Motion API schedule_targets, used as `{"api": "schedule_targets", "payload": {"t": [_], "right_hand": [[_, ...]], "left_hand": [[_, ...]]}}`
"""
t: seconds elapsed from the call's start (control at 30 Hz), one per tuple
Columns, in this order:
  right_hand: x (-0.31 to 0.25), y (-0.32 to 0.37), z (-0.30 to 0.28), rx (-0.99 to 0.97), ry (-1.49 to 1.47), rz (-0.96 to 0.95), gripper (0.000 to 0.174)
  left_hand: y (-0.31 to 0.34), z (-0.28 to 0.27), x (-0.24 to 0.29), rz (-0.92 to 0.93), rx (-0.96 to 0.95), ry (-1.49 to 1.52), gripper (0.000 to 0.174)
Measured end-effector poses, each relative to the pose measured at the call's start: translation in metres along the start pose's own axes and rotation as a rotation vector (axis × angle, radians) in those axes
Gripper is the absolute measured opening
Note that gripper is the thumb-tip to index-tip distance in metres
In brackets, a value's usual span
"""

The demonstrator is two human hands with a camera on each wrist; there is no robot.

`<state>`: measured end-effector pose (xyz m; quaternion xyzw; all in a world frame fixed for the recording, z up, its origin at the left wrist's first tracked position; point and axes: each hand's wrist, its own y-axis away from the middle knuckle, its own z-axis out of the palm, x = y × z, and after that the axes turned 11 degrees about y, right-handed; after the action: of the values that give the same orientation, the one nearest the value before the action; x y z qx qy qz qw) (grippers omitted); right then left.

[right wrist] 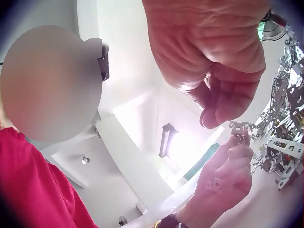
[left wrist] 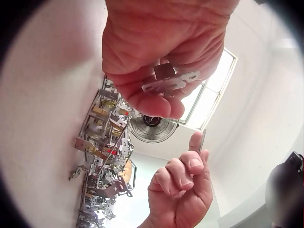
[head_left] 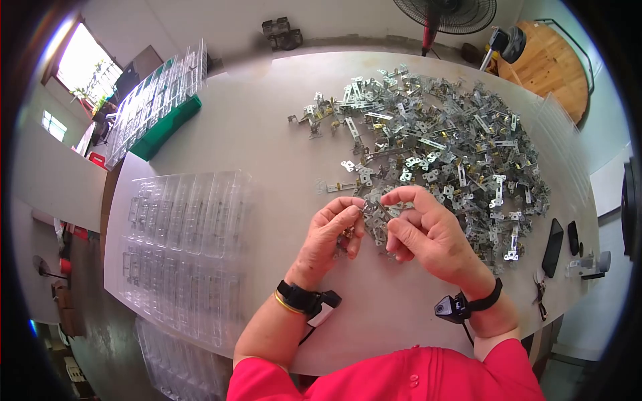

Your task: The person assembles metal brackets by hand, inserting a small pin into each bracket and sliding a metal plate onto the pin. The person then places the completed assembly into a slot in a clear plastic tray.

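Observation:
My left hand (head_left: 332, 230) pinches a small silvery metal bracket with holes (right wrist: 241, 126) between thumb and fingertips. In the left wrist view a flat holed metal piece (left wrist: 172, 84) also lies inside the curled fingers. Close by on the right, my right hand (head_left: 428, 234) pinches a thin, flat metal strip (left wrist: 203, 140) between thumb and forefinger, its other fingers curled in. Both hands are above the table near a large heap of metal brackets (head_left: 435, 144), some with brass-coloured parts.
Clear plastic trays with long compartments (head_left: 184, 214) lie on the left of the table (head_left: 267, 134). More trays stand in a green crate (head_left: 164, 130) at back left. Along the right edge are a dark phone (head_left: 553, 247) and pliers (head_left: 540, 294). A fan (head_left: 445, 13) stands behind.

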<state>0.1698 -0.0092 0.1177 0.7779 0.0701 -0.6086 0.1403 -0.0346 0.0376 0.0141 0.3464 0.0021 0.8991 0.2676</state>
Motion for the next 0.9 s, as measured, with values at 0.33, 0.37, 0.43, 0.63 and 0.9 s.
{"api": "schedule_targets", "payload": {"t": [0.33,0.37,0.43,0.63,0.9], "right_hand": [[0.012,-0.006,-0.009,-0.100,0.064,0.095,0.042],[0.013,-0.006,-0.009,-0.100,0.062,0.099,0.042],[0.014,-0.007,-0.008,-0.103,0.080,0.093,0.042],[0.017,-0.007,-0.007,-0.095,0.046,0.117,0.042],[0.020,-0.004,-0.010,-0.096,0.115,0.104,0.040]], "left_hand": [[0.002,0.007,0.001,-0.015,0.001,-0.031,0.022],[0.003,0.007,0.001,-0.016,-0.008,-0.037,0.022],[0.003,0.008,0.001,-0.019,-0.008,-0.044,0.022],[0.003,0.008,0.001,-0.017,0.013,-0.085,0.019],[0.004,0.011,0.002,-0.021,-0.011,-0.134,0.022]]}}
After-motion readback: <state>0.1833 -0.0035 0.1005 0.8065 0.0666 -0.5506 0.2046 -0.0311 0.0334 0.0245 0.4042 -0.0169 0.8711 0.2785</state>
